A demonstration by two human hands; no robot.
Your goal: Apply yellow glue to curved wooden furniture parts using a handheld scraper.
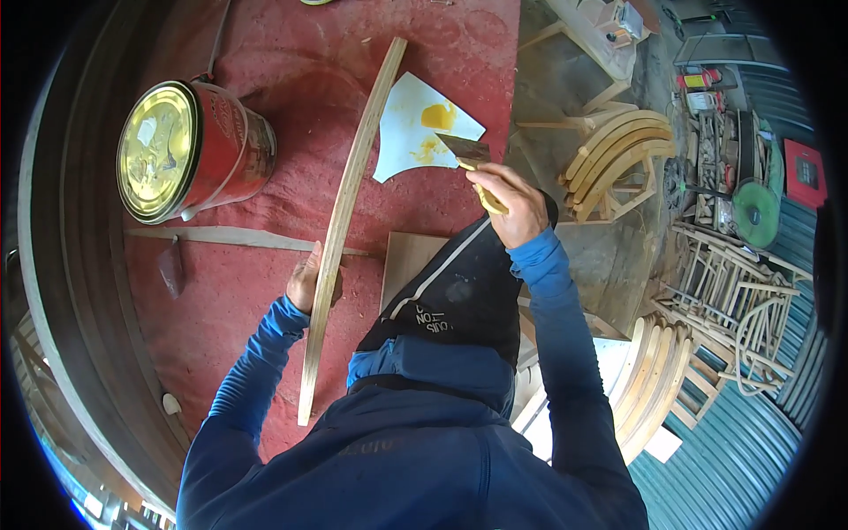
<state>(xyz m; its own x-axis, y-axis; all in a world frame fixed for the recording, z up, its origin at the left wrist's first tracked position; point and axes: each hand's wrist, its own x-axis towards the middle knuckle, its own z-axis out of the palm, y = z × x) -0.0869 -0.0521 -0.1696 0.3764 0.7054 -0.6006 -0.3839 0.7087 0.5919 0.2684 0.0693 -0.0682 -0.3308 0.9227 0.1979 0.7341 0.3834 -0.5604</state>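
Observation:
My left hand (pixel 303 281) is closed around the lower half of a long, slightly curved wooden strip (pixel 355 168), which stands tilted across the red surface. In my right hand (pixel 517 208) is a putty knife (pixel 465 148) with a yellow handle and a dark, flat blade. The blade's edge is over a white sheet (pixel 405 115) with a concave lower edge; whether it touches cannot be made out. Yellow paste (pixel 437 116) lies on that sheet in one thick patch and a thinner smear. The strip's upper part passes just left of the sheet.
A red paint can (pixel 234 141) with a gold lid stands at the left on the red surface (pixel 309 106). Another thin wooden strip (pixel 221 235) lies below it. Stacked curved wooden pieces (pixel 618 159) and a green fan (pixel 756 215) are at the right.

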